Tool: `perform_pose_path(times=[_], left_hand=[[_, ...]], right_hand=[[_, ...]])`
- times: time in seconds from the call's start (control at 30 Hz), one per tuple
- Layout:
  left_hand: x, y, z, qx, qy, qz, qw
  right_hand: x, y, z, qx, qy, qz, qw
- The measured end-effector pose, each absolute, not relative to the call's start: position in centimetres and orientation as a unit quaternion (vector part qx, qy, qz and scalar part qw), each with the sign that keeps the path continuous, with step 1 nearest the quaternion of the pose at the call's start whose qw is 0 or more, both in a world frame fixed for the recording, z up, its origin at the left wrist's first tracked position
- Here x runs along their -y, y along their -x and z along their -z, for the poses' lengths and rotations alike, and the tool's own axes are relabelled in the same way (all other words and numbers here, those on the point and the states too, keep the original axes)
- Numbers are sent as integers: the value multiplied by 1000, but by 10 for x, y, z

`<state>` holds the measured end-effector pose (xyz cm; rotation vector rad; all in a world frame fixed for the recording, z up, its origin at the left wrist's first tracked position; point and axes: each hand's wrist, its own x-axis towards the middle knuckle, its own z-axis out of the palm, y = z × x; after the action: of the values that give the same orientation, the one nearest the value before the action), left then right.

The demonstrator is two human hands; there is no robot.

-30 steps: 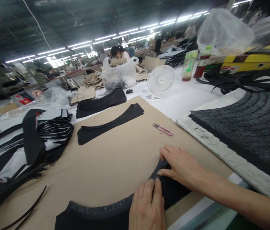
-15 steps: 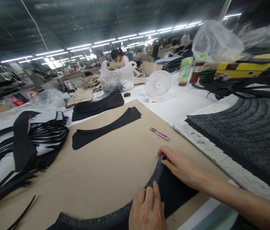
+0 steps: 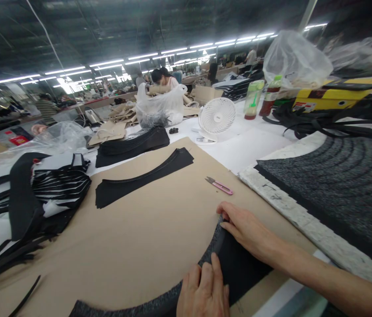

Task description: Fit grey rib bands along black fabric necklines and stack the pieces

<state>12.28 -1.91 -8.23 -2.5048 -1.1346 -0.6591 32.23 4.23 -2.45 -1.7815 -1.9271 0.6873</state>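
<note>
A curved black fabric piece (image 3: 241,264) with a speckled dark grey strip (image 3: 149,304) along its inner edge lies on the tan board. My left hand (image 3: 204,288) presses down on it, fingers stretched out over the strip. Near the strip's upper end, my right hand (image 3: 243,226) pinches the piece's edge between thumb and fingers. The lower part of the piece runs out of view and is partly covered by my left hand. Beyond my right hand lie pink thread snips (image 3: 219,185). Farther off is a similar curved black piece (image 3: 142,176).
On the left lie stacked black-and-white pieces (image 3: 60,185) and a loose black strip (image 3: 25,297). A white fan (image 3: 217,115), bottles (image 3: 254,100) and a plastic bag (image 3: 161,105) stand behind the tan board (image 3: 146,237). Fanned speckled pieces (image 3: 331,180) lie right. A person (image 3: 169,80) sits farther back.
Both hands stay nearly where they were on the fabric piece, the right still pinching its edge. The view has shifted slightly, moving the left-side things a little leftward.
</note>
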Motion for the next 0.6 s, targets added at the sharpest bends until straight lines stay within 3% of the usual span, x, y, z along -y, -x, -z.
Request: perform_pose_path(times=[0.6], left_hand=[[20,-125,83,402,870,231,165]], right_hand=[[-40,-333,35,707,611,-251,253]])
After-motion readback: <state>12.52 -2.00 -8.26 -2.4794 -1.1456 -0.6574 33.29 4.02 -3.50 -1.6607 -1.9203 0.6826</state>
